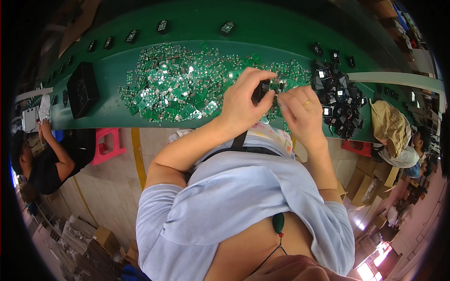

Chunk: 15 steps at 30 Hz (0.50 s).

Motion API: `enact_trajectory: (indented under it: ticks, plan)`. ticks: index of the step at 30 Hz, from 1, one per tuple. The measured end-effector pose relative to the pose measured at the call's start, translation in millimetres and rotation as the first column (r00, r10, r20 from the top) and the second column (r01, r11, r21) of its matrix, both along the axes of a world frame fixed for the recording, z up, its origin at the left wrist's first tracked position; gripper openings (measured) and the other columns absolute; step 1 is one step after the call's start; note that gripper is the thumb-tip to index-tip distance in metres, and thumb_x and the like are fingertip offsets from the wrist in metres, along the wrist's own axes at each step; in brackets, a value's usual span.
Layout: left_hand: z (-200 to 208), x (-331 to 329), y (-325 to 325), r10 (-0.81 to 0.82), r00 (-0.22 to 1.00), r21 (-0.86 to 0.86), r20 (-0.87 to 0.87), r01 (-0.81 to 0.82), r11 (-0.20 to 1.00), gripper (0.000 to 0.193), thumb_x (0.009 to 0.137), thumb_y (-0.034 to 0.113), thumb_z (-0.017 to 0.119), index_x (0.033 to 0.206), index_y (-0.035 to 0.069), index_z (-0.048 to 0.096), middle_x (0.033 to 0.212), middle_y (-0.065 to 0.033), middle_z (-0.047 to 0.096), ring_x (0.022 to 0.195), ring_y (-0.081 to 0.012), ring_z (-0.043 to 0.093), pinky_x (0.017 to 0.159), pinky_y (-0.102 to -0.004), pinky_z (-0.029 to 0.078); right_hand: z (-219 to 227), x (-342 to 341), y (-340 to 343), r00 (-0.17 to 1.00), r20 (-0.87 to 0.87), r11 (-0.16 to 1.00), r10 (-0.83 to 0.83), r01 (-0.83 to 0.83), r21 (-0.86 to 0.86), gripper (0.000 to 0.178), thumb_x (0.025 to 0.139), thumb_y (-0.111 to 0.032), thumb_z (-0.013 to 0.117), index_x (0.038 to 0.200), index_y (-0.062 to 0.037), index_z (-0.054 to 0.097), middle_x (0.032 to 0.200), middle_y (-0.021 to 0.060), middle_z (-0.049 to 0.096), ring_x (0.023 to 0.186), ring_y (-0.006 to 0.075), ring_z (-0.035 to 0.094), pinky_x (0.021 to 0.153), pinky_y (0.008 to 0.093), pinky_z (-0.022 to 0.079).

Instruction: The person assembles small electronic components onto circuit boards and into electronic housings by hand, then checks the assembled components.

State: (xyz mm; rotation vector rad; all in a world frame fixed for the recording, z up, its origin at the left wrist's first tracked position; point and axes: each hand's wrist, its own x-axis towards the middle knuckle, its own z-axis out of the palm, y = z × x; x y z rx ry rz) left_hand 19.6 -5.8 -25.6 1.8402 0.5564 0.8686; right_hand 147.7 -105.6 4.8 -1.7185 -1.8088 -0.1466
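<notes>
My left hand point(241, 100) is closed around a small black plastic housing point(260, 91), thumb and forefinger gripping it above the green worktop. Close beside it, my right hand point(302, 112) has its thumb and fingers pinched together. Whatever sits in that pinch is too small to make out. A wide heap of small green circuit boards point(173, 86) spreads behind and to the left of my hands. On the right, next to my right hand, lies a pile of black plastic housings point(344, 98), some with shiny pale faces.
A black bin point(83, 89) stands at the left of the worktop. Several filled black housings point(162, 26) are spaced along the far green strip. White bars point(396, 80) cross at both sides. Other people sit left point(51, 159) and right point(403, 154). A red stool point(108, 146) stands at left.
</notes>
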Motion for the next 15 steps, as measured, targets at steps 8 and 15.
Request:
enact_trajectory:
  ticks: [8, 15]
  plan:
    - [2.1, -2.6, -0.9, -0.041, 0.995, 0.091, -0.09, 0.049, 0.995, 0.032, 0.071, 0.003, 0.064, 0.102, 0.007, 0.059, 0.088, -0.0086, 0.055, 0.069, -0.0228, 0.057, 0.057, -0.029, 0.047, 15.6, 6.0, 4.3, 0.982, -0.001, 0.962, 0.191, -0.187, -0.198, 0.016, 0.064, 0.002, 0.06, 0.079, -0.0006, 0.056, 0.075, 0.0062, 0.05, 0.071, 0.0233, 0.049, 0.062, 0.0336, 0.043]
    - [-0.5, -4.1, 2.0, -0.125, 0.986, -0.034, -0.109, 0.122, 0.992, 0.03, 0.071, 0.004, 0.064, 0.101, 0.007, 0.059, 0.084, -0.0081, 0.055, 0.069, -0.0228, 0.057, 0.059, -0.0306, 0.046, 13.6, 15.7, 5.0, 0.953, -0.204, 0.937, 0.224, -0.268, -0.223, 0.017, 0.064, 0.003, 0.061, 0.08, -0.0004, 0.056, 0.075, 0.008, 0.05, 0.072, 0.025, 0.049, 0.063, 0.035, 0.044]
